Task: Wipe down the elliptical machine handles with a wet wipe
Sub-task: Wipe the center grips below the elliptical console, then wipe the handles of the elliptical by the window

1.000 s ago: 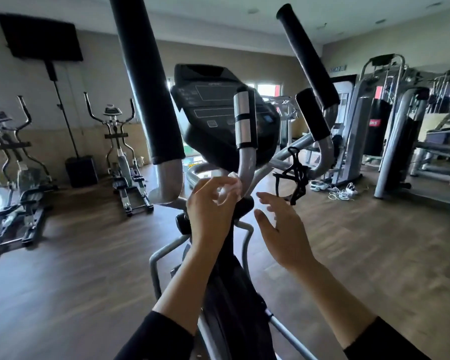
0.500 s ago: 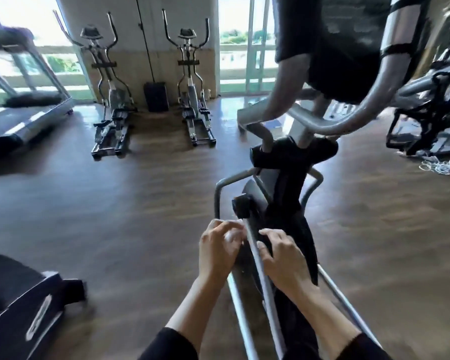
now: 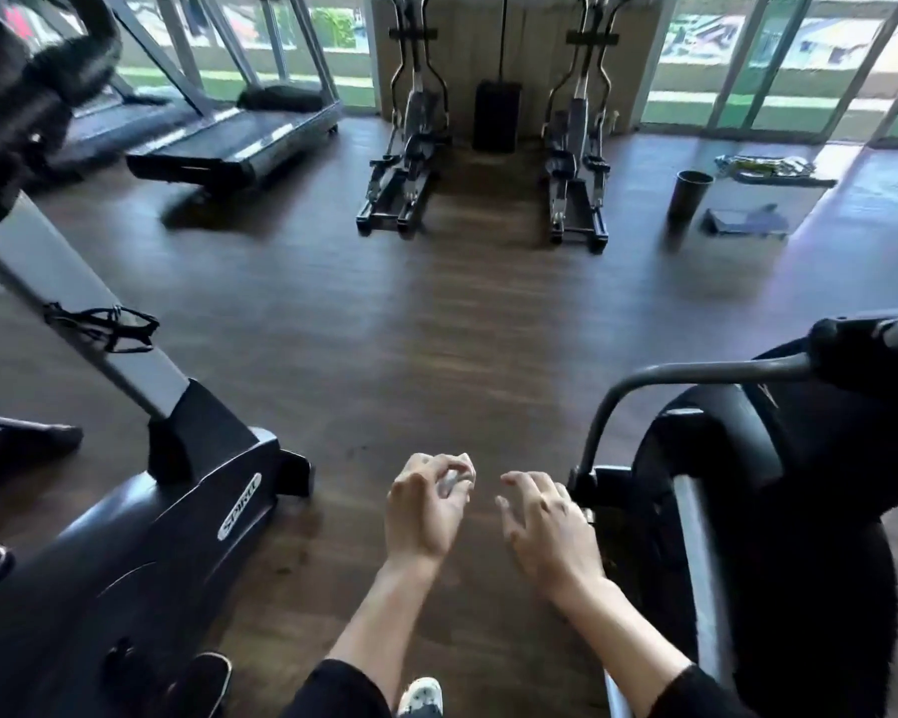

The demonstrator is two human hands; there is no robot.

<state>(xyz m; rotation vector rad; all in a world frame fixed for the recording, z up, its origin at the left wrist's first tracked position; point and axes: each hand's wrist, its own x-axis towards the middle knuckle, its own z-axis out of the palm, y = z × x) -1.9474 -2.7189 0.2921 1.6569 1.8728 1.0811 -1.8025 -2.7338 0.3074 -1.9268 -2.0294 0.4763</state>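
Observation:
My left hand (image 3: 426, 505) hangs over the wooden floor with its fingers curled around a small crumpled white wet wipe (image 3: 454, 479). My right hand (image 3: 545, 520) is beside it, fingers spread and holding nothing, close to the black lower body of the elliptical machine (image 3: 747, 484) on my right. A grey curved bar (image 3: 659, 378) rises from that body. The machine's handles are out of view.
A black exercise machine (image 3: 141, 541) with a grey post stands at my left. Treadmills (image 3: 239, 142) sit at the far left. Two ellipticals (image 3: 405, 163) (image 3: 576, 168) and a black speaker stand by the far wall. A dark bin (image 3: 690, 194) and mats lie at right.
My view has swung down and left, away from the elliptical's console and handles to the floor. Both hands have come off the machine and dropped low; the left still holds the wipe.

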